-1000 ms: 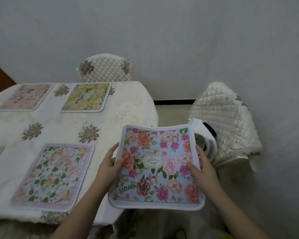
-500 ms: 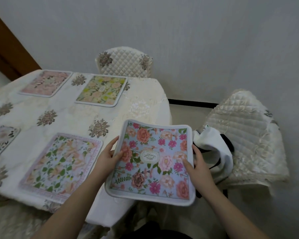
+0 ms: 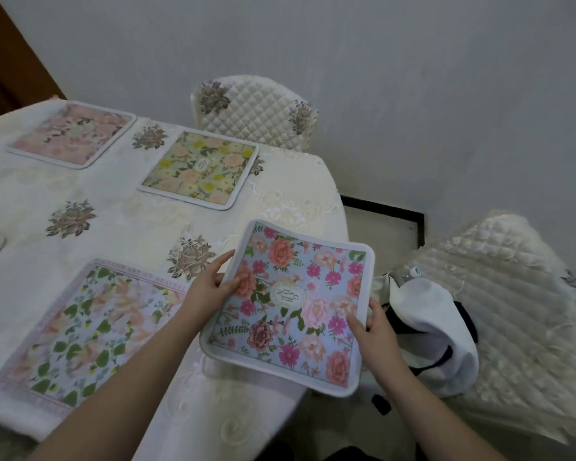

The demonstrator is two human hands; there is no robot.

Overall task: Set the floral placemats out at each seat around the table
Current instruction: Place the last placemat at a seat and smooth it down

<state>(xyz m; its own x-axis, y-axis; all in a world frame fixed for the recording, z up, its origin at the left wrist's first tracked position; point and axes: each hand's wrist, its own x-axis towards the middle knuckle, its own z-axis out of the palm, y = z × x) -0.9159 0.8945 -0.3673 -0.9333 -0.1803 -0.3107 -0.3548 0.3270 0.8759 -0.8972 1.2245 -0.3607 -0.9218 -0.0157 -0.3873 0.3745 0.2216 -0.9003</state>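
We held the blue floral placemat (image 3: 288, 307) over the worktop's (image 3: 120, 214) right corner, its near edge hanging past the cloth. Our left hand (image 3: 210, 287) was clamped on its left edge, thumb on top; our right hand (image 3: 374, 331) pinched its right edge. Three more placemats lay flat: green-leaf (image 3: 87, 331) just beside our left arm, yellow (image 3: 200, 169) and pink (image 3: 72, 134) further off. A white bag (image 3: 426, 331) sat on the quilted chair (image 3: 519, 304) at right.
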